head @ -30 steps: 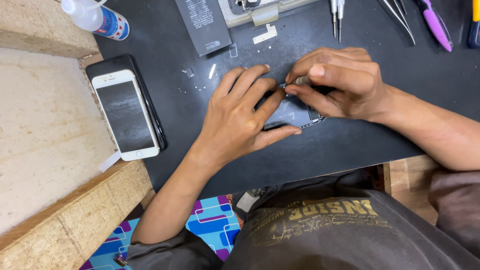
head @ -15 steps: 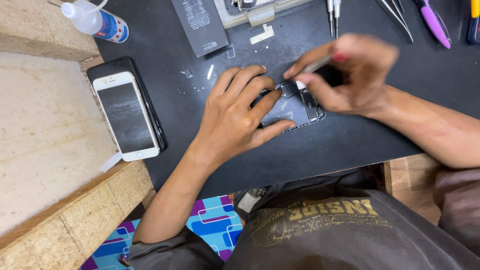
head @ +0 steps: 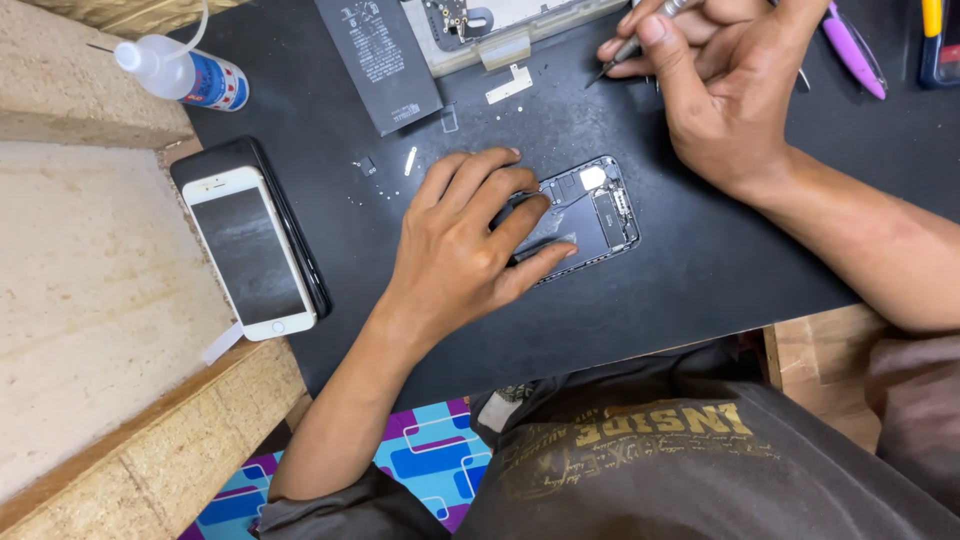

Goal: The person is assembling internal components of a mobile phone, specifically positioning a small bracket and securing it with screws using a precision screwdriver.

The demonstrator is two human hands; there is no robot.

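Observation:
An opened phone body (head: 592,212) with bare internals lies on the black work mat (head: 700,260). My left hand (head: 462,240) rests flat on its left part, fingers spread, pinning it down. My right hand (head: 712,80) is raised toward the far edge of the mat, well clear of the phone, and pinches a thin metal tool (head: 628,52) whose tip points down-left at the mat.
A white phone (head: 250,252) lies on a black one at the mat's left edge. A black battery (head: 378,58), a phone part on a tray (head: 500,20), a squeeze bottle (head: 180,72), a purple tool (head: 852,52) and tiny loose parts (head: 410,160) sit at the back.
My right hand has lifted off the open phone and moved up and to the right with the thin tool. The left hand has stayed on the phone.

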